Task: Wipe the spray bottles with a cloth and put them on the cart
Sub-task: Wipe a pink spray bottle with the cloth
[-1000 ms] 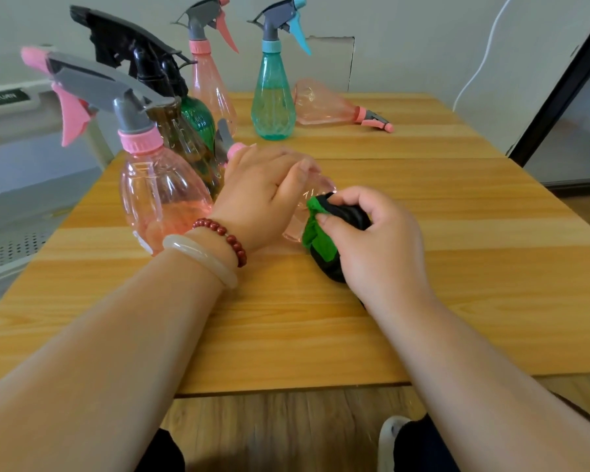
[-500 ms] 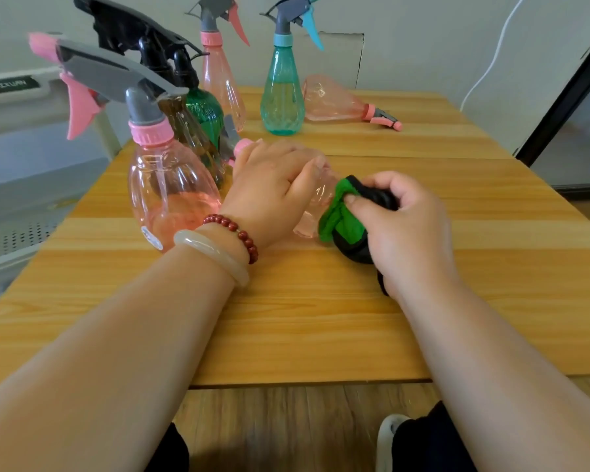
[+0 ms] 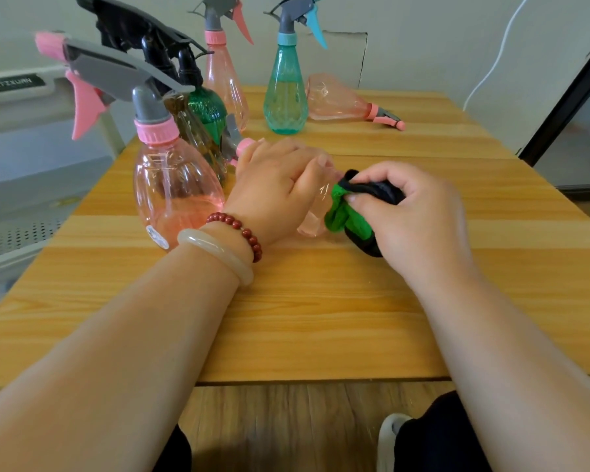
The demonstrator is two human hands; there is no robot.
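Left hand [image 3: 273, 189] lies curled over a small pink spray bottle [image 3: 312, 223] on its side on the wooden surface [image 3: 321, 318], gripping it. Right hand [image 3: 413, 216] clutches a bunched green-and-black cloth [image 3: 344, 216], pressed against the bottle's base. A larger pink bottle [image 3: 174, 195] stands upright just beside the left wrist; a teal bottle [image 3: 285, 97] stands farther back.
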